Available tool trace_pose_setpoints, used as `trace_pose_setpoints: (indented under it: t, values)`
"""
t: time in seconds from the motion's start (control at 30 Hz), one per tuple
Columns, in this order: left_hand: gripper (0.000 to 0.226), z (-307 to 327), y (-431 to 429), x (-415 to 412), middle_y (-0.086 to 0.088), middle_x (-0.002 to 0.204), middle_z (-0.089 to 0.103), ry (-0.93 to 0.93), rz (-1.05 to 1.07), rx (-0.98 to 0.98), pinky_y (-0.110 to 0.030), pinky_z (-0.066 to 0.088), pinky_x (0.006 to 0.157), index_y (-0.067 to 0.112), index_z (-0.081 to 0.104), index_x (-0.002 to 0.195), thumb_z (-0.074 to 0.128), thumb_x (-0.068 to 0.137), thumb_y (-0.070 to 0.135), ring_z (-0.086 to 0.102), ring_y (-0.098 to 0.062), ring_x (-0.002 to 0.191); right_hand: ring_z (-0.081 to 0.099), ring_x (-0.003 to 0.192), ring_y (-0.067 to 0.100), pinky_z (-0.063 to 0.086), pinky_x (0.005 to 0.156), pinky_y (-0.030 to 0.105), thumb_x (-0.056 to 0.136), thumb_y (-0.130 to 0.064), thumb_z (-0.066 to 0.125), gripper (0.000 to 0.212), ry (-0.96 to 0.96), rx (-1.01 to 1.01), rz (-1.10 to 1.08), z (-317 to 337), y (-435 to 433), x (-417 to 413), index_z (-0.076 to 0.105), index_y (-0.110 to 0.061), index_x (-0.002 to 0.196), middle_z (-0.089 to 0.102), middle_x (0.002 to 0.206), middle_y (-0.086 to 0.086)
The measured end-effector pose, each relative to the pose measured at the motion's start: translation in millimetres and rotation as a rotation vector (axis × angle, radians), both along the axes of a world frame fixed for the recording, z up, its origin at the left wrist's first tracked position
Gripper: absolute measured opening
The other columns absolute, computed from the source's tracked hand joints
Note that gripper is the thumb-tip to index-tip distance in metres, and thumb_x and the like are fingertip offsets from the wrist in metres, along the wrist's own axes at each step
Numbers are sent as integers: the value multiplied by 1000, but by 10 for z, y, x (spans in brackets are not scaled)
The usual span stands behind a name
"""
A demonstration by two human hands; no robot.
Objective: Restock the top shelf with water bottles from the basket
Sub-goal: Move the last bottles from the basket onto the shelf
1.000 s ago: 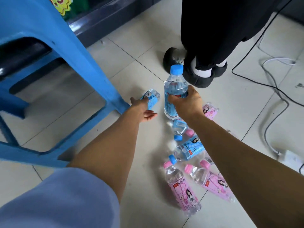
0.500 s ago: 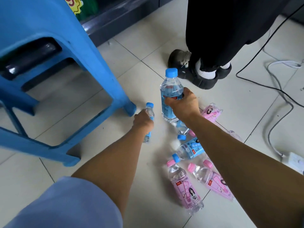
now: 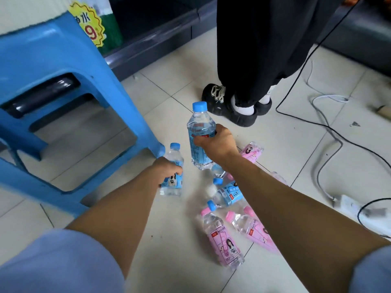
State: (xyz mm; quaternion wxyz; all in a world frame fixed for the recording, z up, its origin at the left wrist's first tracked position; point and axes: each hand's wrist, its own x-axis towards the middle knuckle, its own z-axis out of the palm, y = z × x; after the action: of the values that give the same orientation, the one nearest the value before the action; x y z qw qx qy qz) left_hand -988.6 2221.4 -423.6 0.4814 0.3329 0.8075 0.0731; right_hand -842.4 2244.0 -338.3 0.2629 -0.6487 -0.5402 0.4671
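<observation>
Both hands are grasping bottles. Just beside the blue stool, the left hand is gripping a small bottle upright; the right hand is clutching a larger bottle, both blue-capped. Pink and blue loose bottles are lying scattered on the tiled floor under the right forearm.

One wide-angle head-worn camera looks forward and steeply down at the tiled floor, close above the wearer's forearms. The left hand and right hand sit mid-frame, with a blue plastic stool at 10 o'clock and a bystander's shoes at 1 o'clock.
</observation>
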Motion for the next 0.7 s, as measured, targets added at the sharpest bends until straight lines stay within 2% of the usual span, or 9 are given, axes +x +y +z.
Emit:
trace_pose_setpoints:
  t: [0.07, 0.13, 0.23, 0.3, 0.4, 0.47, 0.53, 0.6, 0.7]
  values:
    - [26, 298, 79, 37, -14, 86, 66, -86, 27, 40, -38, 55, 72, 6, 58, 93, 69, 70, 10, 65, -28, 76, 65, 93, 23, 54, 85, 37, 77, -22, 71, 36, 1, 27, -21, 102, 31, 24, 61, -9, 110, 68, 101, 7]
    - [21, 640, 130, 58, -13, 82, 66, -128, 7, 76, -38, 55, 70, 7, 59, 89, 68, 70, 6, 65, -27, 76, 65, 94, 23, 54, 88, 41, 76, -21, 71, 37, 43, 50, -56, 256, 57, 13, 61, -9, 110, 68, 101, 6]
    - [34, 1160, 137, 67, -18, 92, 69, -140, 38, 148, -46, 57, 74, 2, 61, 97, 71, 64, 0, 69, -31, 83, 65, 94, 25, 53, 88, 44, 75, -24, 72, 37, 58, 97, -59, 599, 73, -48, 59, -9, 106, 68, 101, 6]
    - [33, 1562, 101, 19, -17, 90, 68, -109, 67, 179, -41, 58, 72, 2, 60, 91, 71, 60, 1, 69, -29, 79, 65, 93, 24, 54, 88, 44, 75, -24, 72, 34, 67, 122, -40, 938, 79, -86, 59, -11, 104, 68, 98, 4]
    - [34, 2349, 25, -127, -11, 80, 63, -51, 112, 268, -26, 53, 59, 2, 59, 88, 70, 56, 4, 61, -20, 64, 66, 86, 20, 56, 84, 40, 75, -19, 72, 23, 84, 151, 26, 1646, 96, -159, 56, -20, 91, 65, 86, -2]
    - [41, 2958, -19, -227, -11, 84, 61, -56, 152, 310, -27, 51, 58, 1, 55, 93, 71, 55, 5, 57, -18, 64, 67, 84, 21, 57, 81, 41, 73, -20, 74, 22, 77, 191, 77, 2213, 111, -223, 57, -23, 87, 66, 85, -2]
    - [51, 3581, -64, -328, -7, 92, 50, -68, 180, 349, -27, 45, 60, 2, 44, 108, 71, 65, 3, 47, -14, 69, 68, 85, 22, 57, 80, 42, 73, -20, 74, 20, 93, 235, 116, 2831, 149, -299, 57, -27, 82, 68, 87, -1]
    - [63, 4189, -94, -414, -6, 100, 45, -68, 191, 417, -26, 41, 58, 3, 36, 121, 71, 70, 4, 45, -16, 80, 68, 86, 20, 57, 80, 42, 75, -19, 74, 20, 130, 267, 145, 3457, 179, -361, 60, -24, 89, 69, 90, -1]
    - [58, 5219, -177, -531, -8, 97, 54, -96, 223, 517, -26, 42, 51, 5, 39, 112, 73, 66, 4, 53, -14, 76, 69, 87, 19, 57, 82, 44, 74, -20, 75, 29, 172, 323, 184, 4446, 212, -465, 62, -16, 100, 71, 94, 1]
